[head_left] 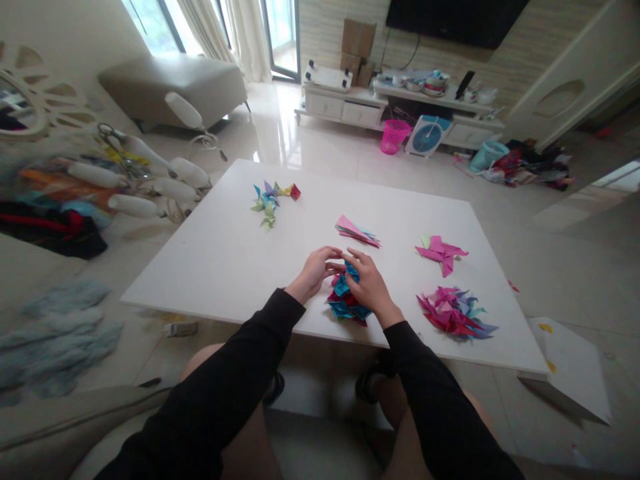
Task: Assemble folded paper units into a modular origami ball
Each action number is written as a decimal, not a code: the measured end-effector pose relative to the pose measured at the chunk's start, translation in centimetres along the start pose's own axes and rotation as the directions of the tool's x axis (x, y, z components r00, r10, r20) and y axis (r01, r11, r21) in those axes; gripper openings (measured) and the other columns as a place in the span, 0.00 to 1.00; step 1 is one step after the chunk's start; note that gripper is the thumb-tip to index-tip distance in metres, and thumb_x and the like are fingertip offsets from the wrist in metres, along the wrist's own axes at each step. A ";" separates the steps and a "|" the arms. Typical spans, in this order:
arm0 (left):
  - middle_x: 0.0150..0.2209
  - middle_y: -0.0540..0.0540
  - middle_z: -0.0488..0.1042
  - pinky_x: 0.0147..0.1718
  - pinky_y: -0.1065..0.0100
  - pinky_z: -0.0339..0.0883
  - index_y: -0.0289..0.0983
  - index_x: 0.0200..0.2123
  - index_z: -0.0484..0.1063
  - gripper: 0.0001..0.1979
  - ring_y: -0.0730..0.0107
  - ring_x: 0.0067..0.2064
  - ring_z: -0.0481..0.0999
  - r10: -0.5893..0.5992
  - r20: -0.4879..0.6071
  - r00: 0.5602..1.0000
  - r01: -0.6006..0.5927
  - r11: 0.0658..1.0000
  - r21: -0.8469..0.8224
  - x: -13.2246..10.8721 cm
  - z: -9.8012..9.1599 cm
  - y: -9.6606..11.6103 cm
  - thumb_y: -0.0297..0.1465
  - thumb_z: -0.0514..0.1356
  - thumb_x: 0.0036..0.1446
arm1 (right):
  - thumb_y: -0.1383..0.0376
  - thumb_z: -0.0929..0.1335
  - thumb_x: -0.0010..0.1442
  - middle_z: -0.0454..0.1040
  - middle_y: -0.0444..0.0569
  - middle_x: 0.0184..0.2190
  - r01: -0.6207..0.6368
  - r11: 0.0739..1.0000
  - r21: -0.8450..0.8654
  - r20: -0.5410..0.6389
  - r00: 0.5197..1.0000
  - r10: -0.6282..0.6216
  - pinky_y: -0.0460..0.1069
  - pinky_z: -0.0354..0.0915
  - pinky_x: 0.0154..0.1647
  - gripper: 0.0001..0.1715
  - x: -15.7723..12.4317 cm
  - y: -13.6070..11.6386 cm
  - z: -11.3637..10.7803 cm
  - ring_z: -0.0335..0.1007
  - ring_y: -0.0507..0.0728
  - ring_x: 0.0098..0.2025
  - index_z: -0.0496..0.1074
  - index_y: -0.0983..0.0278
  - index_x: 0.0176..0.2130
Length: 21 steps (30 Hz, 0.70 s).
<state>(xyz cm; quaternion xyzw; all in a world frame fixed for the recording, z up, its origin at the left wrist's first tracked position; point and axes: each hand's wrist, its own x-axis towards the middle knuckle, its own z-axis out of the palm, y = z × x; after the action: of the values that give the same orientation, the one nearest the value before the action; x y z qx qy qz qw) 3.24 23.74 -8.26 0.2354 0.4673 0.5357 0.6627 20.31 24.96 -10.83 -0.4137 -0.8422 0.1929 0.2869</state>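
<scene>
My left hand (pixel 319 268) and my right hand (pixel 367 281) meet fingertip to fingertip above the near edge of the white table. Between them and under my right fingers is a blue folded paper piece (pixel 351 270). My left fingers are bent toward it, and what they grip is hidden. Directly below sits a cluster of blue and red origami pieces (pixel 342 308), partly covered by my right hand. Just beyond my fingertips lies a small stack of pink and blue folded papers (pixel 356 231).
Pink, red and lilac origami pieces (pixel 453 312) are heaped at the right, with pink folded strips (pixel 442 253) behind them. Several green, blue and yellow pieces (pixel 270 200) lie far left. A white lamp (pixel 175 190) stands by the white table's (pixel 210 260) left edge.
</scene>
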 end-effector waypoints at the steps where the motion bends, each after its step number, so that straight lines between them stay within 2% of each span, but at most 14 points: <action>1: 0.39 0.44 0.77 0.36 0.66 0.72 0.35 0.35 0.73 0.07 0.70 0.30 0.79 -0.003 0.000 1.000 0.003 1.000 0.005 0.0 0.0 -0.1 0.28 0.59 0.51 | 0.72 0.66 0.61 0.67 0.54 0.64 0.001 1.000 0.003 0.000 1.000 -0.001 0.65 0.62 0.67 0.32 0.0 0.0 0.0 0.62 0.65 0.64 0.70 0.56 0.63; 6: 0.38 0.45 0.77 0.36 0.67 0.71 0.36 0.37 0.70 0.08 0.71 0.29 0.79 -0.020 -0.010 1.000 0.021 0.999 0.026 -0.3 -0.1 -0.8 0.27 0.58 0.51 | 0.72 0.66 0.60 0.66 0.55 0.64 0.007 1.000 0.020 0.001 1.000 -0.007 0.65 0.62 0.66 0.28 0.4 -0.2 0.0 0.63 0.65 0.64 0.73 0.58 0.58; 12: 0.38 0.43 0.79 0.35 0.67 0.71 0.37 0.39 0.68 0.09 0.70 0.29 0.79 0.000 -0.035 0.999 0.003 0.997 0.072 -0.2 -0.5 -1.1 0.27 0.58 0.52 | 0.72 0.66 0.60 0.66 0.56 0.64 0.017 0.999 0.045 -0.030 0.999 -0.016 0.64 0.63 0.66 0.27 0.5 -0.3 -0.1 0.64 0.64 0.62 0.73 0.61 0.58; 16: 0.40 0.42 0.78 0.35 0.67 0.71 0.37 0.41 0.66 0.10 0.69 0.31 0.80 0.053 -0.172 0.984 -0.034 0.993 0.112 0.7 -1.9 -1.1 0.27 0.58 0.53 | 0.72 0.67 0.60 0.67 0.55 0.64 0.020 0.998 0.060 -0.065 0.998 -0.016 0.63 0.61 0.67 0.26 0.5 0.0 -0.7 0.63 0.64 0.63 0.74 0.60 0.57; 21: 0.42 0.45 0.73 0.36 0.67 0.72 0.39 0.40 0.61 0.12 0.71 0.33 0.79 0.080 -0.410 0.909 -0.034 0.992 0.118 2.4 -4.2 -1.0 0.27 0.59 0.53 | 0.72 0.67 0.59 0.69 0.55 0.62 0.007 0.997 0.081 -0.114 0.994 0.002 0.63 0.61 0.67 0.24 0.4 0.4 -1.5 0.63 0.64 0.64 0.75 0.60 0.55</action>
<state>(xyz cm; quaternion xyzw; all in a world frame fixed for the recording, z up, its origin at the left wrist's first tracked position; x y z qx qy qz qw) 0.01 24.83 -11.85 0.1656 0.6182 0.5664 0.5193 21.35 25.64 -9.76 -0.4110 -0.8165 0.2027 0.3512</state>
